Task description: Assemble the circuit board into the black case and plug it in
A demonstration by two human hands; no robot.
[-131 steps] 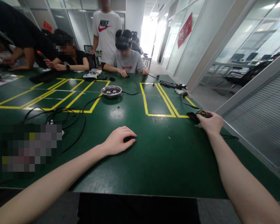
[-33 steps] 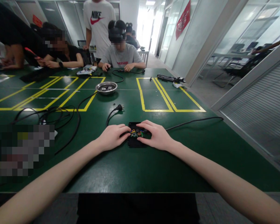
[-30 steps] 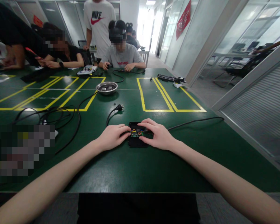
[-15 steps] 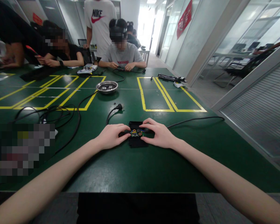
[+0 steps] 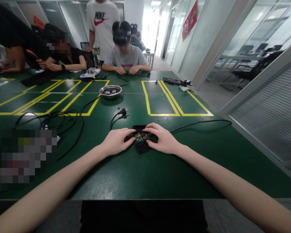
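Observation:
A small green circuit board [image 5: 140,138] with copper-coloured coils lies between my two hands. My left hand [image 5: 117,141] pinches its left end, where a black cable runs in under the fingers. At the right end, my right hand [image 5: 162,138] has thumb and fingers closed around the board's edge, and a second black cable [image 5: 199,123] leads away from there. One black plastic case half [image 5: 138,127] lies just beyond the board, partly behind my right fingers. Nearer to me rests the other case half [image 5: 142,148], turned at a slant below the right thumb.
A black power plug [image 5: 123,112] lies ahead of my left hand. Beyond it stands a metal bowl [image 5: 110,92] with small parts. Coiled cable [image 5: 48,119] spreads at the left. Yellow tape [image 5: 163,115] marks the green table. Across it, a person in grey [image 5: 126,58] handles a cable.
The near case half has turned from straight to slanted. My right hand has shifted slightly left, and the board has tilted a little between my fingers.

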